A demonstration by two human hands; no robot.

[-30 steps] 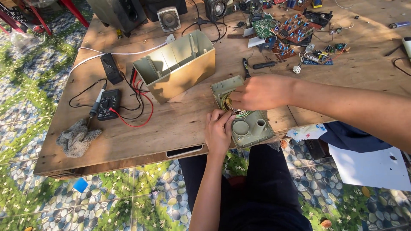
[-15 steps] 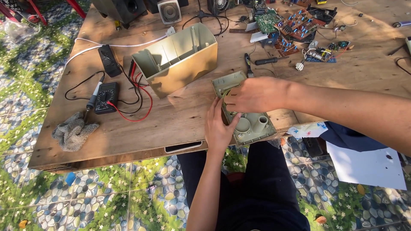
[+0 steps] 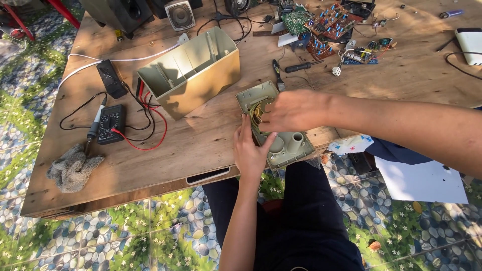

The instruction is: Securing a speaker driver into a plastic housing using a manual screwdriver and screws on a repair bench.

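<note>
The wooden table [image 3: 211,145] is carrying the opened work. The empty beige housing shell [image 3: 193,73] is lying apart at 10 o'clock of the hands, so separation appears complete. The grey-green base panel [image 3: 286,145] is resting at the table's near edge, its coil of wire [image 3: 260,111] exposed; work on the internals appears unfinished. The right hand [image 3: 293,110] is covering the coil, fingers curled on it; whether they are pinching cannot be told. The left hand [image 3: 251,150] is bracing the panel, fingers spread flat. The multimeter [image 3: 110,123] is lying at 9 o'clock, untouched.
</note>
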